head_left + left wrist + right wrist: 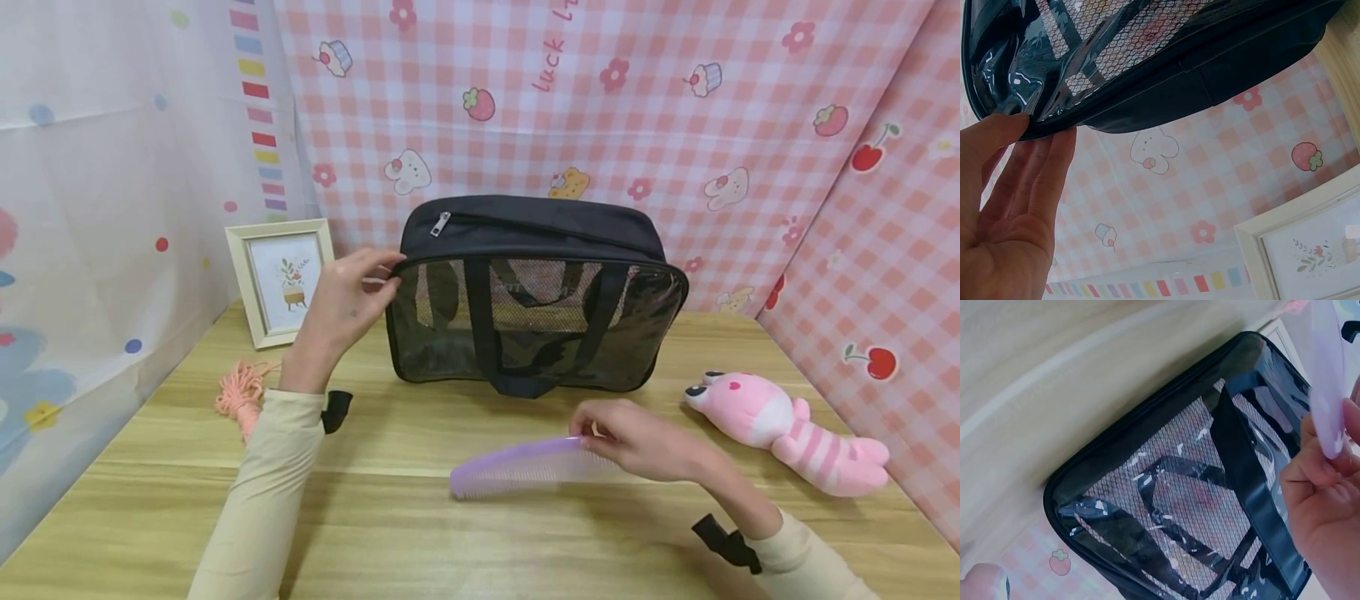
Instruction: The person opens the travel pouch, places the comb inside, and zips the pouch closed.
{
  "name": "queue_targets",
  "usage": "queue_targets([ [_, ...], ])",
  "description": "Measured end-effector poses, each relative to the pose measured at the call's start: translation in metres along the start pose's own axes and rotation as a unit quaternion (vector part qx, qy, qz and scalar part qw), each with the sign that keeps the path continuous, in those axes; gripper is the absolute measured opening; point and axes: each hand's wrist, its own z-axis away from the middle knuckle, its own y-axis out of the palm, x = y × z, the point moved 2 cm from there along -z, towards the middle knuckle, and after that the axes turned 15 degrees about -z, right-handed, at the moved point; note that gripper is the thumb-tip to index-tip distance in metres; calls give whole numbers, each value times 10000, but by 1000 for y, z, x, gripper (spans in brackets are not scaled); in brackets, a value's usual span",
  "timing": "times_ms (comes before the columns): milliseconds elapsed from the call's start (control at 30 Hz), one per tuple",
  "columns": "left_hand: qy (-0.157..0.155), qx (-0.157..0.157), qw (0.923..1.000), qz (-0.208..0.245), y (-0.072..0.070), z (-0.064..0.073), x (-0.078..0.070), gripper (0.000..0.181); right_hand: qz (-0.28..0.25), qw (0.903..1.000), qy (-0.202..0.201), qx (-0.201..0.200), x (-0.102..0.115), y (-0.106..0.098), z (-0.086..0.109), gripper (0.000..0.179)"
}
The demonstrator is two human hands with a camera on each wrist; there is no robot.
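Black bag with a clear front [442,358] upright toward the worktop's [360,517] back edge, about midway between the sides. Handle straps [483,333] hang down its front; zip pull [441,224] at the left end of the top. Cannot tell whether the zip is open.

Left hand [348,296]: thumb and fingers nearly closed, pinching the bag's upper left front edge. Right hand [637,440]: fingers closed on one end of a purple comb [513,463], out in front of the bag, teeth toward the worktop's front edge. Cannot tell if its far end touches the wood.

Nearby: picture frame [261,312] by the back left corner, coral yarn [240,400] along the left edge, pink plush [810,442] lying near the right edge.

Hazards, by judgement: comb gripped at one end only, so a knock on the free end could twist it loose. Teeth might snag a strap if passed close. A hard tug at the bag's corner could skew or tip it; a leftward swing of the left hand could topple the frame.
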Motion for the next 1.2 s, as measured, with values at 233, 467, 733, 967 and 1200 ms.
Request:
queue_targets([
  [233,-8,-17,10000,-26,0,-1,0,29,-492,9966,262,-605,14,-17,5,6],
  [467,5,-16,10000,-70,0,-2,0,28,-766,9894,0,-1234,27,-30,11,15],
  [733,-65,-72,9999,-43,0,2,3,28,-295,9782,-802,-1893,39,-44,5,32],
  [967,-26,-118,9999,39,2,1,3,29,-279,9546,-1442,-2591,54,-60,0,35],
  [1200,-42,-121,9999,103,2,1,4,28,-607,9209,-2015,-3281,69,-79,-8,29],
])
